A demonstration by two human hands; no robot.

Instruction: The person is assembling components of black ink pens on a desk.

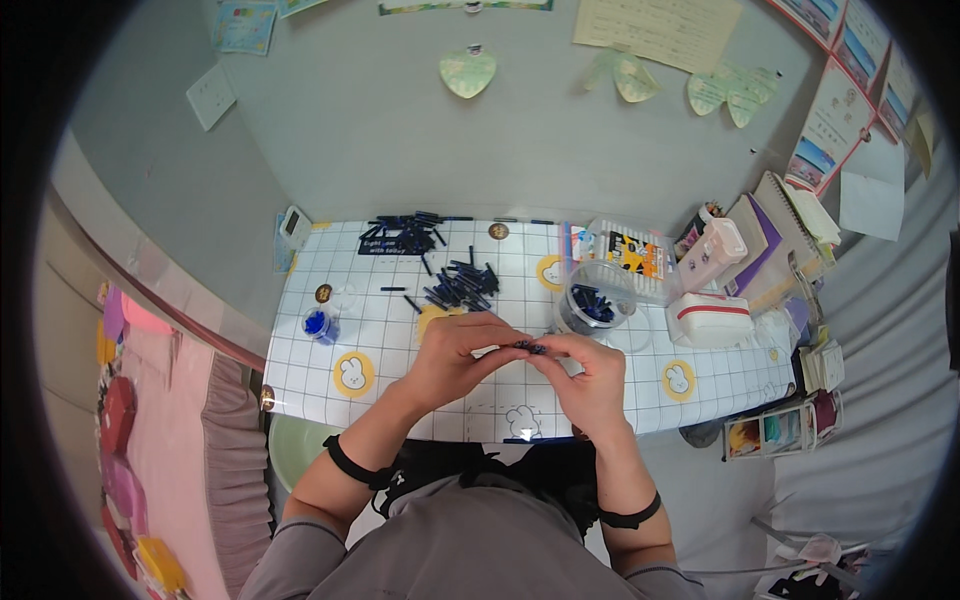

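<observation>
My left hand (pixel 458 352) and my right hand (pixel 584 376) meet over the near middle of the table. Thumbs and fingers of both pinch a small bunch of dark-blue ink cartridges (pixel 530 347), whose ends show between the fingertips; the rest is covered. Just beyond my hands lies a loose heap of the same short dark tubes (pixel 463 286). A round clear tub (pixel 575 322) with more of them inside stands close past my right hand. Left of my left hand is a small clear cup (pixel 331 336) holding bright-blue little pieces.
Another pile of dark tubes (pixel 408 232) lies at the table's back edge. At the right are a clear plastic box (pixel 655 290), a white pouch (pixel 711 319), a pink case (pixel 712 252) and upright books (pixel 775 235). A grey wall closes off the back.
</observation>
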